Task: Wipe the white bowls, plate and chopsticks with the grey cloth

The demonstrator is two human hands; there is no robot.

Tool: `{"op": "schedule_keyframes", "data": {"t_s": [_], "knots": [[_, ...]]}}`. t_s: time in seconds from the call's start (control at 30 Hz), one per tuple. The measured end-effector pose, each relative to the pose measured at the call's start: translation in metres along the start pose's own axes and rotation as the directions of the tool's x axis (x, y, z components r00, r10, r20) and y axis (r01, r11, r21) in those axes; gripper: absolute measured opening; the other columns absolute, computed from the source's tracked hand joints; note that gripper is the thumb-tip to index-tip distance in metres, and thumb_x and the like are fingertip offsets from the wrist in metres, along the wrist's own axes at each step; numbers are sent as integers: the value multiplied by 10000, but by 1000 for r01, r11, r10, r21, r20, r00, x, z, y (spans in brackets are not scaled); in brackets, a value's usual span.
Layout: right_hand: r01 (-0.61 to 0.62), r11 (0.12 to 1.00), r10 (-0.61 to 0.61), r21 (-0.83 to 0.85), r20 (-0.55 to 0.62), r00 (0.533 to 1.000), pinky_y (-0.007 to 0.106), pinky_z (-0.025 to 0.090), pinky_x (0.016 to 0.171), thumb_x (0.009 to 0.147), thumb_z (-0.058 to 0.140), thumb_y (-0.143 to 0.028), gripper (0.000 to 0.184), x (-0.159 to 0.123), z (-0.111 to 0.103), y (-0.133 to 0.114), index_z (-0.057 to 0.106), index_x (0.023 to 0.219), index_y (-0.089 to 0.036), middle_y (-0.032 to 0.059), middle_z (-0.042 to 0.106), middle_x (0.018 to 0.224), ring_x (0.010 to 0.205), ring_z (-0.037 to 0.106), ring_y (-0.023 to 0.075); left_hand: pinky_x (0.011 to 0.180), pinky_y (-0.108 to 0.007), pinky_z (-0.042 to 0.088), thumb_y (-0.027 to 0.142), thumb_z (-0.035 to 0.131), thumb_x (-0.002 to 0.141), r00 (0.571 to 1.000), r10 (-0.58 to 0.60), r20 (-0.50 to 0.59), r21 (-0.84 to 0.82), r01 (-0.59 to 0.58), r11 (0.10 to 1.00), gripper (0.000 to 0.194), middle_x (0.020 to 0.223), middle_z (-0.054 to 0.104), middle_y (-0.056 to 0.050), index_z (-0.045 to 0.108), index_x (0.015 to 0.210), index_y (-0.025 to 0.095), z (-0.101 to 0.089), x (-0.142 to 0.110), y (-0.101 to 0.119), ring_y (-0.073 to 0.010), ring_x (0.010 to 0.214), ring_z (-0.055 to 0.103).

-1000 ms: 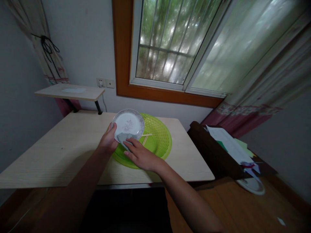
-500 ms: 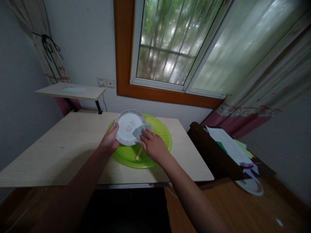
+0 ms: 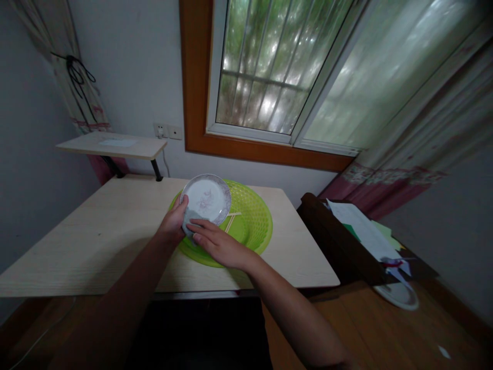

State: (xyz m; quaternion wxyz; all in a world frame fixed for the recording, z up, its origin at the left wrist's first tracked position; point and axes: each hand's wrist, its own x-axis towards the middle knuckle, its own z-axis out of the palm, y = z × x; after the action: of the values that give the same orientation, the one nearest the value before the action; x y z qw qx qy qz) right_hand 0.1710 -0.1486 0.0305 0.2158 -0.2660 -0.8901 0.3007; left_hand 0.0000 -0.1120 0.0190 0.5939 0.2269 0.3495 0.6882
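My left hand (image 3: 174, 222) grips a white plate (image 3: 207, 195) by its left edge, the thumb lying over the rim. The plate has a patterned border and a pinkish floral motif in its middle, and it is tilted toward me. In my right hand (image 3: 217, 241) is a grey cloth (image 3: 191, 218), pressed on the plate's lower left part with the fingers over it. Beneath the plate a round green plastic basket (image 3: 264, 218) stands on the table. Chopsticks (image 3: 230, 223) lie in the basket, partly hidden by the plate and my right hand.
The pale wooden table (image 3: 127, 221) carries a small raised shelf (image 3: 142, 147) with a paper on it at the back left. To the right, papers (image 3: 362, 226) lie on a dark brown piece of furniture (image 3: 339, 246). Behind the table is a window (image 3: 269, 77).
My right hand has moved the cloth left and down across the plate, from its right edge to its lower left. More of the chopsticks shows. The left hand and plate have hardly moved.
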Motion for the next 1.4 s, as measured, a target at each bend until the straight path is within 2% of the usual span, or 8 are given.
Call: {"op": "schedule_keyframes", "data": {"t_s": [0.17, 0.33, 0.57, 0.67, 0.8, 1.0, 1.2, 1.4], "knots": [[-22, 999, 26, -45, 81, 996, 364, 341, 1247, 1110, 300, -495, 532, -6, -18, 6, 621, 1431, -218, 71, 553, 1544, 1435, 499, 186, 1014, -472, 596, 298, 506, 1050, 999, 0, 36, -53, 2, 999, 294, 1301, 714, -150, 574, 1313, 185, -2, 0, -1, -286, 1190, 708], [-125, 944, 140, -306, 27, 990, 372, 492, 1090, 1115, 253, -492, 591, -14, -48, 18, 743, 1230, -183, 97, 751, 1255, 1184, 686, 224, 1089, -526, 536, 271, 513, 1044, 997, 3, 78, -129, 7, 992, 370, 1381, 667, -188, 533, 1401, 174, -1, 2, -5, -315, 1284, 653], [-192, 733, 131, -652, -142, 981, 476, 435, 1151, 1083, 404, -506, 500, -17, -52, 34, 686, 1328, -173, 152, 660, 1407, 1420, 519, 303, 1110, -498, 524, 272, 458, 1067, 999, -50, 19, -56, 51, 997, 389, 1376, 672, -190, 522, 1434, 161, 3, 2, -4, -285, 1286, 653], [-143, 781, 113, -608, -87, 990, 460, 475, 1103, 1089, 384, -511, 515, -18, -39, 27, 686, 1327, -169, 151, 697, 1340, 1319, 602, 286, 1096, -506, 533, 267, 457, 1068, 998, -53, 26, -52, 55, 997, 400, 1363, 678, -199, 509, 1446, 148, 3, 2, -4, -284, 1263, 668], [8, 939, 12, -343, 56, 998, 351, 465, 1127, 1112, 323, -470, 517, -17, -30, 9, 689, 1337, -183, 96, 706, 1342, 1255, 643, 202, 1073, -502, 547, 273, 461, 1065, 999, -45, 30, -44, 46, 998, 389, 1325, 694, -205, 527, 1423, 135, -1, 3, -6, -284, 1230, 687], [26, 992, -6, -125, 152, 988, 337, 444, 1152, 1122, 239, -471, 567, -14, -47, 11, 704, 1309, -205, 60, 682, 1395, 1281, 632, 179, 1057, -514, 558, 302, 464, 1064, 997, -68, 39, -34, 69, 997, 404, 1315, 702, -207, 528, 1431, 145, -3, 4, -7, -302, 1231, 688], [-190, 901, 236, -390, 72, 969, 380, 516, 1028, 1095, 244, -570, 639, -13, -79, 28, 768, 1155, -208, 86, 783, 1139, 1099, 713, 241, 1053, -489, 568, 298, 559, 1026, 992, -120, 26, -27, 121, 992, 488, 1377, 676, -188, 481, 1500, 211, -3, 4, -8, -303, 1265, 672], [-167, 749, 136, -642, -98, 986, 441, 443, 1149, 1094, 326, -524, 554, -3, -82, 32, 697, 1319, -179, 128, 675, 1395, 1364, 574, 287, 1017, -437, 594, 319, 549, 1032, 987, -152, 42, 26, 151, 988, 402, 1321, 712, -173, 573, 1410, 184, -2, 3, -9, -290, 1218, 699]]}}
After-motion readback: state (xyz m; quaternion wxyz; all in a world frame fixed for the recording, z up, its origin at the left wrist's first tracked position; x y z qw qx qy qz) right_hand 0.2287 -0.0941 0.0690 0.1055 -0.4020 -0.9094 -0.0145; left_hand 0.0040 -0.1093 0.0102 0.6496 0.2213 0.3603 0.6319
